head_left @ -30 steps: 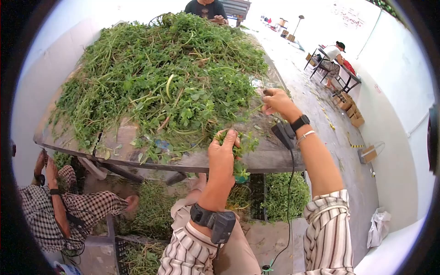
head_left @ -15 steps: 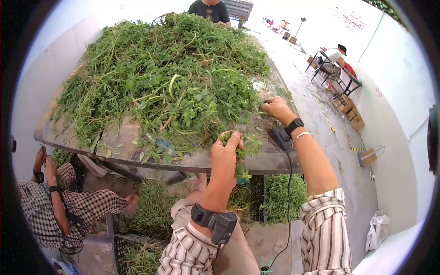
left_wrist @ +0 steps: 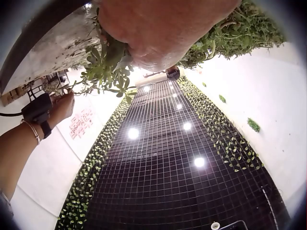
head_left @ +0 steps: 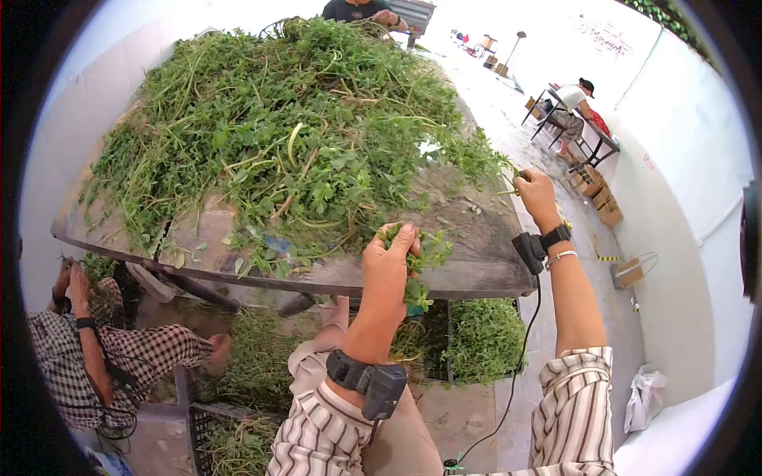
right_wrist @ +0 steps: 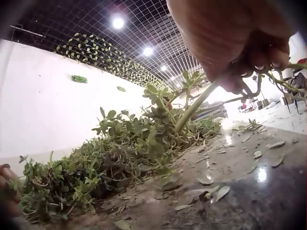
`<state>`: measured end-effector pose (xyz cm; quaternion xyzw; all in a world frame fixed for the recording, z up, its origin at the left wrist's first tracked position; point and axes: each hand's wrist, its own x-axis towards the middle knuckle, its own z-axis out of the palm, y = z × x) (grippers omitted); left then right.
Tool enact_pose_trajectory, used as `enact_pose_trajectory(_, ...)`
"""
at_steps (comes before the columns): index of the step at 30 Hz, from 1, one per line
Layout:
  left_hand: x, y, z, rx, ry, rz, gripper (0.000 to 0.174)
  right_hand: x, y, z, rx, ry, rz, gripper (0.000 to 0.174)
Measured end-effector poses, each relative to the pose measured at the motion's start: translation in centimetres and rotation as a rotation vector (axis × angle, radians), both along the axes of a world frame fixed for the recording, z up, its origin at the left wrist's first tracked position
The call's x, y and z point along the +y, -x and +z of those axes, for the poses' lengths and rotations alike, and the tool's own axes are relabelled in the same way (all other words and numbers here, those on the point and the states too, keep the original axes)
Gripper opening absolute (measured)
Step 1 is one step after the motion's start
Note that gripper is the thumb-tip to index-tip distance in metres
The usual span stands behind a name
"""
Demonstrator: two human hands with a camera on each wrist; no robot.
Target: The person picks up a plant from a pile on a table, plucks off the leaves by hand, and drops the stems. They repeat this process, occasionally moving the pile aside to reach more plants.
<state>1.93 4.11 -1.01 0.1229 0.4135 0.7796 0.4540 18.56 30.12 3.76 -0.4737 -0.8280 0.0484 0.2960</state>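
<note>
A large heap of leafy green stems (head_left: 262, 135) covers much of the table (head_left: 476, 266). At its front edge the left hand (head_left: 386, 270) grips a small bunch of leafy sprigs (head_left: 429, 252), thumb on top. Off the table's right side, the right hand (head_left: 538, 194) pinches a stem whose leafy part (head_left: 476, 155) reaches back to the heap. In the right wrist view, a thick pale stem (right_wrist: 196, 104) runs from the right hand's (right_wrist: 240, 52) curled fingers down to the greens. The left wrist view shows the left hand (left_wrist: 158, 28) close up above its leaves (left_wrist: 108, 72).
Loose leaves lie on the tabletop. Below the table edge are crates of greens (head_left: 484, 337). A person in checked clothes (head_left: 151, 345) sits at the left, another (head_left: 357, 11) is behind the heap. A black cable (head_left: 520, 373) hangs from the right wrist camera.
The right hand has moved right, away from the heap, with a leafy stem stretched out behind it. The left hand stays nearly in place with its bunch.
</note>
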Motion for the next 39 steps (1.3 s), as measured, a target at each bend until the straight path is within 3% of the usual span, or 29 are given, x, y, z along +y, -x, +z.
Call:
enact_pose_trajectory(7, -0.2, 0.1, 0.0, 0.000, -0.007, -0.002, 0.013, -1.9, -2.4, -0.3, -0.060, -0.061, 0.021, 0.030)
enact_pose_trajectory(15, -0.2, -0.3, 0.6, 0.004, 0.029, -0.008, 0.012, -4.6, -1.8, -1.0, 0.102, 0.111, 0.130, 0.027)
enact_pose_trajectory(21, -0.3, -0.2, 0.6, 0.003, 0.028, -0.034, 0.013, -6.0, 0.7, 0.1, 0.134, -0.033, 0.332, 0.022)
enact_pose_trajectory(23, -0.3, -0.3, 0.8, -0.002, 0.015, -0.044, 0.012, -6.1, 1.2, 0.1, 0.049, -0.231, 0.374, 0.021)
enact_pose_trajectory(24, -0.3, -0.3, 0.9, 0.012, 0.019, -0.040, 0.012, -6.2, 1.3, 0.4, 0.049, -0.229, 0.374, 0.021)
enact_pose_trajectory(26, -0.4, -0.2, 0.9, 0.022, 0.024, -0.031, 0.012, -6.4, 1.6, 1.1, 0.165, 0.027, 0.230, 0.024)
enact_pose_trajectory(30, -0.4, -0.2, 1.0, 0.001, 0.022, -0.034, 0.012, -5.9, 1.3, 0.3, 0.152, 0.070, 0.221, 0.025)
enact_pose_trajectory(36, -0.5, -0.1, 0.8, 0.013, 0.020, -0.031, 0.014, -4.2, -0.4, -0.8, 0.043, -0.063, 0.209, 0.023)
enact_pose_trajectory(39, -0.4, -0.3, 0.7, 0.031, 0.031, -0.028, 0.014, -4.1, -0.8, -0.7, -0.065, 0.127, 0.143, 0.021)
